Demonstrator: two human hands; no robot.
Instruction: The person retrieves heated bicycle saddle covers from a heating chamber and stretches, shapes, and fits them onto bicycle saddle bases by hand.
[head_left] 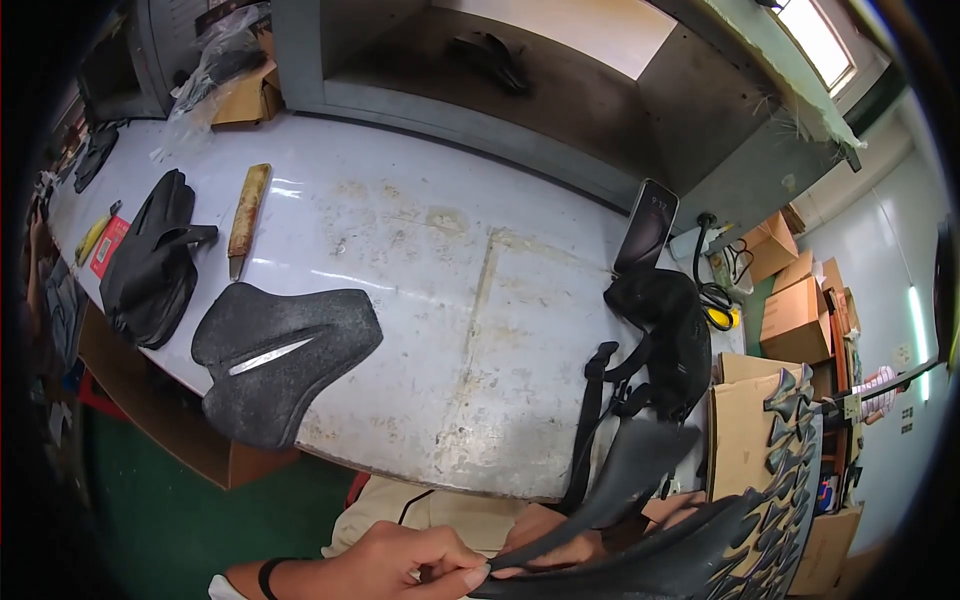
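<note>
In the head view, the left hand (405,562) pinches the narrow end of the black flexible piece (640,465) between thumb and forefinger, just off the near edge of the bench (400,240), towards its right end. The right hand (545,535) is mostly covered by that piece, so whether it pinches or merely supports cannot be told. Two long flaps fan out from the pinch towards the right; whether they are one part or two is unclear. To handle this well, the pinch should sit right where the flaps meet, firm but not crushing, with the right hand bearing the wide ends so their weight does not twist the narrow one. The upper flap reaches over the near edge, close to the black strapped bag (675,345); lifting it clear of the straps would avoid a snag. The grey slit pad (260,400), at the near edge further left, is well apart and best left undisturbed, as is the wooden-handled tool (248,215) beyond it, whose metal tip points towards the near edge: sleeves should pass wide of it.
</note>
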